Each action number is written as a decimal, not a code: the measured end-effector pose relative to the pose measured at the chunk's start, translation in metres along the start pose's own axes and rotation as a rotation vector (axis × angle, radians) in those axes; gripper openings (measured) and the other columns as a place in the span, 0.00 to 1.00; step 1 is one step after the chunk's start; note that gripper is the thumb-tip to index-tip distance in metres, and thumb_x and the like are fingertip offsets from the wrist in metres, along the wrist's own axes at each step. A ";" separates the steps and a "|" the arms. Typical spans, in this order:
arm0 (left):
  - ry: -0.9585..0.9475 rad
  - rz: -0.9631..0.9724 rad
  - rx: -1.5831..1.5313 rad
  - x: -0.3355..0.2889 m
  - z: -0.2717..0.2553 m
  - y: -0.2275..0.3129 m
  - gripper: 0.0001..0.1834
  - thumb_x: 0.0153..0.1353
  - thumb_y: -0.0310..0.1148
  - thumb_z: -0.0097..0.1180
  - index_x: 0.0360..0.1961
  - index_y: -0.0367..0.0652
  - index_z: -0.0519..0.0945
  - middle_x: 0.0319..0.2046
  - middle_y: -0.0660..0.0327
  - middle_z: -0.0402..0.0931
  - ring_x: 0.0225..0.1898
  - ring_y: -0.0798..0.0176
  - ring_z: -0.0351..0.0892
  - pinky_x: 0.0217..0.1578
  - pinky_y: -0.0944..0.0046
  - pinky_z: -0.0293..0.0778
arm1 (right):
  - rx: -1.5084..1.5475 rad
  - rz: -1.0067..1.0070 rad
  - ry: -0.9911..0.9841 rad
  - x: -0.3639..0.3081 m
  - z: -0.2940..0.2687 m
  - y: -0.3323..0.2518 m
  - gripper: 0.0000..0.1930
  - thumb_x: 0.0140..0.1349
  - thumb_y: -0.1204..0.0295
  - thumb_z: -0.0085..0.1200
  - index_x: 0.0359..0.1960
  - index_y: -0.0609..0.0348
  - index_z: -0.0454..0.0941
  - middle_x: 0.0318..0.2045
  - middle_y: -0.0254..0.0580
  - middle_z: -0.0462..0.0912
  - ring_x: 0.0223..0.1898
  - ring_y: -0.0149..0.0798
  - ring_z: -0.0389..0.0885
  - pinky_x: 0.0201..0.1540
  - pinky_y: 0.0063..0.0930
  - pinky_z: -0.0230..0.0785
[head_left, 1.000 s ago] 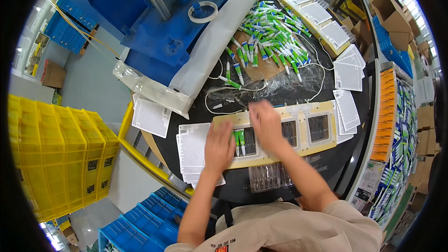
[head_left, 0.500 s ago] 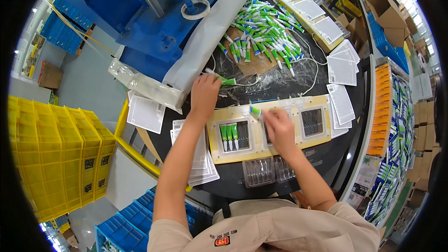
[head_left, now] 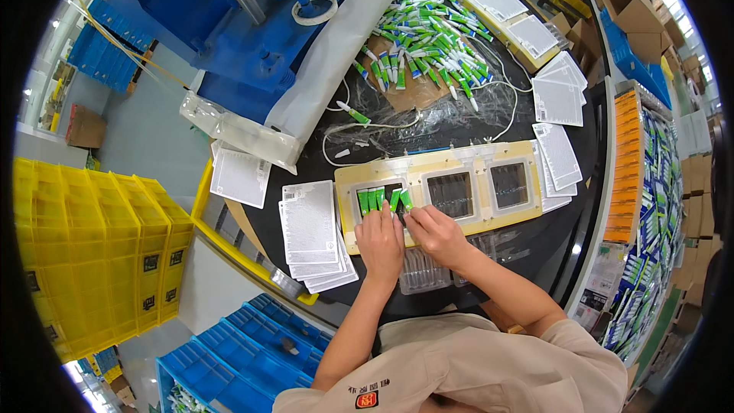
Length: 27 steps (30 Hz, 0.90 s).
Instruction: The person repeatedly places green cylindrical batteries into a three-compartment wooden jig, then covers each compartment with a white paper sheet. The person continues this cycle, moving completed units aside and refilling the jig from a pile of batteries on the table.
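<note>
Both of my hands are at the left window of a cream-yellow three-window fixture (head_left: 417,177). My left hand (head_left: 381,248) has its fingers bunched at the window's near side, pinching a tilted small green tube (head_left: 394,199). Just right of it, my right hand (head_left: 437,239) pinches another green tube (head_left: 407,199) by its near end. Several green tubes (head_left: 371,199) lie side by side in the same window, their lower ends hidden by my left fingers. The middle window (head_left: 451,195) and right window (head_left: 509,185) show dark, clear-plastic slots without tubes.
A heap of green-and-white tubes (head_left: 436,50) lies beyond the fixture, with a lone tube (head_left: 354,114) nearer. Printed white cards (head_left: 310,222) flank the fixture. Clear blister trays (head_left: 424,271) sit at the front. A blue press (head_left: 252,53) stands far left, yellow crates (head_left: 92,252) nearer.
My left hand has come from the lone tube area down to the left window. My right hand has moved left from the middle window with a tube. More tubes now lie in the left window.
</note>
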<state>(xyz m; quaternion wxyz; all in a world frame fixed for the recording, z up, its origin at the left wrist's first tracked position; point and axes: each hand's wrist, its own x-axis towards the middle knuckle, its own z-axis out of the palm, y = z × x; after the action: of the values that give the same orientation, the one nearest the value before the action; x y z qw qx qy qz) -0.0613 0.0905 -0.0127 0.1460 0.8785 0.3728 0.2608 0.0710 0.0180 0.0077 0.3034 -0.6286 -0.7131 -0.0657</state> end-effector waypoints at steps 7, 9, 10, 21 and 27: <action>-0.103 0.060 0.048 -0.010 -0.012 0.000 0.24 0.64 0.34 0.58 0.60 0.37 0.78 0.51 0.56 0.78 0.56 0.54 0.75 0.57 0.47 0.65 | -0.013 0.020 -0.181 0.006 0.010 0.001 0.14 0.51 0.79 0.57 0.40 0.73 0.80 0.39 0.49 0.77 0.40 0.43 0.77 0.46 0.30 0.75; -0.175 0.078 -0.087 -0.011 -0.013 -0.008 0.22 0.65 0.32 0.58 0.60 0.38 0.78 0.61 0.55 0.76 0.66 0.52 0.70 0.70 0.40 0.55 | 0.072 0.077 -0.214 0.003 0.011 -0.002 0.14 0.53 0.79 0.57 0.41 0.73 0.80 0.41 0.50 0.78 0.42 0.46 0.78 0.48 0.33 0.75; -0.163 0.094 -0.047 -0.012 -0.013 -0.012 0.22 0.65 0.32 0.58 0.59 0.38 0.79 0.61 0.55 0.76 0.65 0.52 0.71 0.70 0.40 0.55 | 0.135 0.104 -0.207 0.002 0.010 -0.003 0.14 0.54 0.78 0.58 0.42 0.73 0.80 0.43 0.51 0.78 0.44 0.48 0.78 0.49 0.35 0.75; -0.386 0.152 -0.074 -0.007 -0.018 -0.023 0.31 0.67 0.40 0.59 0.68 0.39 0.69 0.71 0.54 0.65 0.74 0.53 0.61 0.73 0.35 0.47 | 0.293 0.587 0.006 0.119 0.056 0.101 0.09 0.58 0.70 0.65 0.31 0.64 0.83 0.34 0.55 0.84 0.38 0.56 0.83 0.41 0.44 0.75; -0.380 0.138 -0.012 -0.011 -0.022 -0.032 0.36 0.68 0.40 0.57 0.74 0.41 0.61 0.72 0.54 0.64 0.74 0.54 0.60 0.74 0.34 0.45 | 0.062 0.447 -0.033 0.180 0.156 0.149 0.15 0.54 0.65 0.69 0.29 0.65 0.80 0.28 0.52 0.84 0.30 0.56 0.83 0.34 0.45 0.74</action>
<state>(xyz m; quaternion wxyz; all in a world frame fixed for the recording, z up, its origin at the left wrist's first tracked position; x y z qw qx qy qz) -0.0987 0.1061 -0.0127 0.2007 0.9344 0.2761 0.1019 0.1512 0.2767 -0.0682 0.3180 -0.7624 -0.5625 0.0352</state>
